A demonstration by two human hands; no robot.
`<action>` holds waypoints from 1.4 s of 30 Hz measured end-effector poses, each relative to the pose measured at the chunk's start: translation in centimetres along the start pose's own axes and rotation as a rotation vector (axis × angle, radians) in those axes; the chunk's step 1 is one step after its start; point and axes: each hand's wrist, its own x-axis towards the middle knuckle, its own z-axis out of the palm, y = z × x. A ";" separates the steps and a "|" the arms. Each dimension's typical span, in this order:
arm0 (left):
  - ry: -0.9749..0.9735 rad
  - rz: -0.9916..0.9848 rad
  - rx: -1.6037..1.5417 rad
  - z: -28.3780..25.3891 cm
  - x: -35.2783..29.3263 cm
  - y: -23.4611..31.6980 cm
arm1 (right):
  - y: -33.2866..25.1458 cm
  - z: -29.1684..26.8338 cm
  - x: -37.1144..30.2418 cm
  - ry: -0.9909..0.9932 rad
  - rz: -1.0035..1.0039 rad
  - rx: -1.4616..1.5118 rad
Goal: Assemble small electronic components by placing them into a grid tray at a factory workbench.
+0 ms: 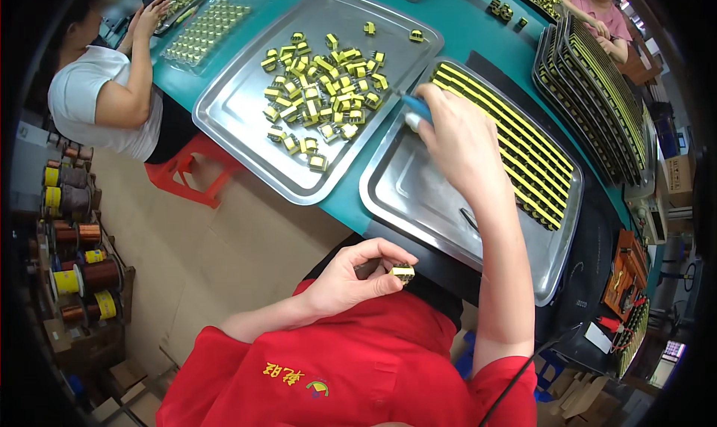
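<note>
Low in front of my red shirt, my left hand (347, 274) is closed around a small yellow-and-black transformer (403, 274), pinched between thumb and fingers. My right hand (461, 132) reaches over the near tray and grips a slim tool with a blue handle (417, 107); its thin tip points left, and its exact kind is unclear. Below that hand lies a metal tray (407, 177), where transformers stand in tight yellow-topped rows (534, 158) on its right part. Left of it, a larger metal tray (239, 91) holds a loose heap of transformers (317, 91).
Tall stacked trays (597, 98) of lined-up parts rise at the right. Two people sit at the green table (358, 221), one at the left (108, 102), one at the far right (597, 16). A red stool (187, 169) and wire spools (97, 274) stand left.
</note>
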 end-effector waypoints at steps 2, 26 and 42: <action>-0.032 0.019 0.054 -0.4 -0.3 -0.3 | 0.1 0.3 2.1 -0.085 0.061 0.025; 0.021 0.001 0.125 -1.7 -0.9 -0.4 | -16.6 7.9 13.0 0.062 -0.449 0.291; 0.005 0.195 -0.288 -1.5 1.0 3.8 | -2.3 -2.7 -8.3 -0.105 -0.212 0.822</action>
